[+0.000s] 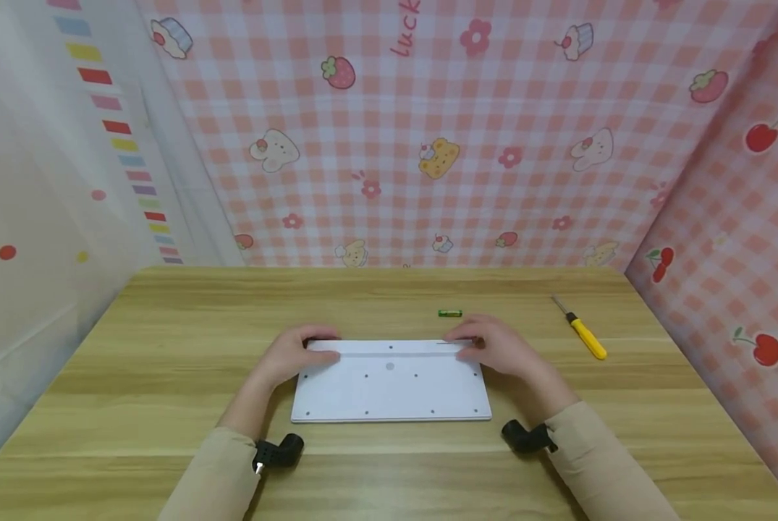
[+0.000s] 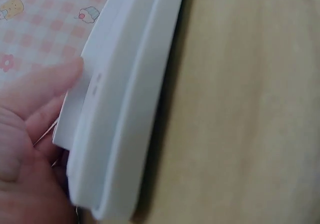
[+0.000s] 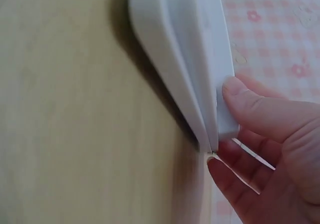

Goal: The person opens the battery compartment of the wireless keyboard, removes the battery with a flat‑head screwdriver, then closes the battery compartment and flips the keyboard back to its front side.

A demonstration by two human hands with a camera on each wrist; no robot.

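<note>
A white keyboard (image 1: 391, 394) faces underside up in the head view, with small dark screw holes and a raised bar along its far edge. At its far left corner my left hand (image 1: 299, 353) grips the bar, thumb on the near side and fingers behind. My right hand (image 1: 493, 346) holds the far right corner the same way. In the left wrist view, the keyboard's edge (image 2: 127, 109) stands close over the table, a dark shadow along it. The right wrist view has the thumb (image 3: 245, 102) pressed on the bar (image 3: 227, 114). The keys are hidden below.
A green battery (image 1: 450, 313) lies on the wooden table (image 1: 389, 477) just beyond the keyboard, near my right hand. Farther right is a yellow-handled screwdriver (image 1: 586, 336). Patterned cloth (image 1: 395, 108) hangs behind the table and along both sides.
</note>
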